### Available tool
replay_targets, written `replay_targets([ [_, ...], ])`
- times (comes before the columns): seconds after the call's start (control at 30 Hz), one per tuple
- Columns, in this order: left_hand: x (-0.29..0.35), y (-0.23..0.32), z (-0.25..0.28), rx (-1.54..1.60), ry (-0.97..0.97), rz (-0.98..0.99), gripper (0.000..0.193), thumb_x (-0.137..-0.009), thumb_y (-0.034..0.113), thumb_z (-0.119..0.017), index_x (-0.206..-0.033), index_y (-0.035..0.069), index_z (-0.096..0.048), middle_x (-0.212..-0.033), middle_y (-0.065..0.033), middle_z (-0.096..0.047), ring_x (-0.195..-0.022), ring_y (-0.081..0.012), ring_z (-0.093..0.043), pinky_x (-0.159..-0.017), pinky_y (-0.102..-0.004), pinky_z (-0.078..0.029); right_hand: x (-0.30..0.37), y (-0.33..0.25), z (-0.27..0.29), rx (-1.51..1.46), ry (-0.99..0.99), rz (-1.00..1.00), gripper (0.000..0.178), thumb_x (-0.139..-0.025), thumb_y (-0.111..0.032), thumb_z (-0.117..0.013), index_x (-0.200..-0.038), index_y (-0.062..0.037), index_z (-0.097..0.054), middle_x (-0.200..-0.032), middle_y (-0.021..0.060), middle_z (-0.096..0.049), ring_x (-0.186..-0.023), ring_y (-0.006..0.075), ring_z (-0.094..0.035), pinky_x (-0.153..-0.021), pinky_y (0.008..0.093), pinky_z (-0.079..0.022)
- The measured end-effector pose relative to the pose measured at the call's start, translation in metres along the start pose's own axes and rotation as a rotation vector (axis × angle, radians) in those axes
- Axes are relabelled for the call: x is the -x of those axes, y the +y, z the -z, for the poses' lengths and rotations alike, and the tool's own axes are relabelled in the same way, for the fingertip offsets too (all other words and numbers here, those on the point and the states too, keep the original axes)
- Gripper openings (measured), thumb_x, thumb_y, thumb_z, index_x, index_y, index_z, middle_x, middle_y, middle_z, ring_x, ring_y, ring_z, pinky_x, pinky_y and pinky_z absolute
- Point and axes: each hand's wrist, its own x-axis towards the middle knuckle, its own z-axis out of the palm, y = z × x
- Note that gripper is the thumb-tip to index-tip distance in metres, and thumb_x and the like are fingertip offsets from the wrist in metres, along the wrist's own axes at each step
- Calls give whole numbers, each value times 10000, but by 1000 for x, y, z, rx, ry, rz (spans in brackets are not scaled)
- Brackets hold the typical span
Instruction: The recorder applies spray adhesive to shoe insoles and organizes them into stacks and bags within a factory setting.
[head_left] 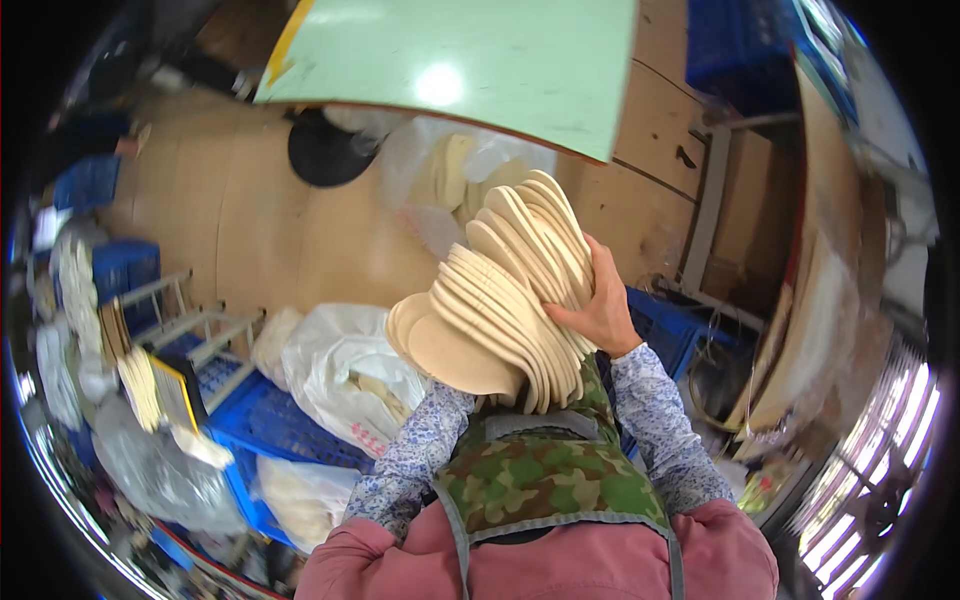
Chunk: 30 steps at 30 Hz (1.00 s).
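Stack of pale insole-shaped pieces mid-view, fanned from eight to one o'clock. Right hand pinches its three-o'clock side; left hand hidden behind stack — cannot tell grip. Risk: eight-o'clock pieces could slide off — splayed fan, uneven squeeze.

Worn on the head, the camera tilts steeply down over the camouflage apron — lower centre, close to the lens — and the cream sole-shaped pieces mid-frame, also near. The floor, left of centre, lies farther off — straight edges bowing rimward.
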Motion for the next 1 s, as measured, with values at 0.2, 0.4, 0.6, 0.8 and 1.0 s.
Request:
replay_targets([
  [0.2, -21, -81, -36, -54, -72, 30, 490, -980, 380, -307, -1388, 110, -283, -1365, -114, -390, -1220, -250, -423, -998, -387, -411, 79, 40, 100, -242, 96, -21, 899, -609, -159, -767, -1381, -50, -319, -1272, 156, -446, -1189, 292, -434, -1011, 355, -339],
  [0.4, -61, -140, -121, -311, -180, 132, 486, -978, 378, -315, -1380, 106, -295, -1352, -113, -403, -1208, -247, -434, -987, -384, -419, 128, 62, 178, -44, 390, -92, 908, -625, -98, -740, -1402, -97, -272, -1346, 175, -357, -1202, 366, -390, -980, 410, -354],
  [0.6, -129, -229, -222, -493, -251, 163, 481, -976, 376, -324, -1372, 102, -308, -1340, -113, -415, -1196, -244, -444, -976, -381, -427, 142, 53, 254, 304, 437, -103, 861, -598, -134, -729, -1367, -269, -366, -1383, 147, -317, -1160, 361, -386, -921, 462, -343],
  [0.8, -162, -278, -307, -628, -367, 199, 477, -974, 374, -332, -1363, 97, -321, -1327, -112, -428, -1184, -241, -455, -965, -379, -435, 146, 82, 324, 305, 615, -105, 856, -606, -113, -717, -1370, -255, -358, -1402, 148, -296, -1173, 360, -372, -919, 472, -328],
  [1.0, -209, -300, -417, -784, -527, 299, 473, -972, 372, -341, -1355, 93, -334, -1314, -111, -440, -1172, -237, -465, -954, -376, -443, 131, 121, 385, 176, 965, -107, 911, -606, -139, -722, -1398, -106, -272, -1414, 162, -277, -1198, 367, -340, -960, 469, -286],
])
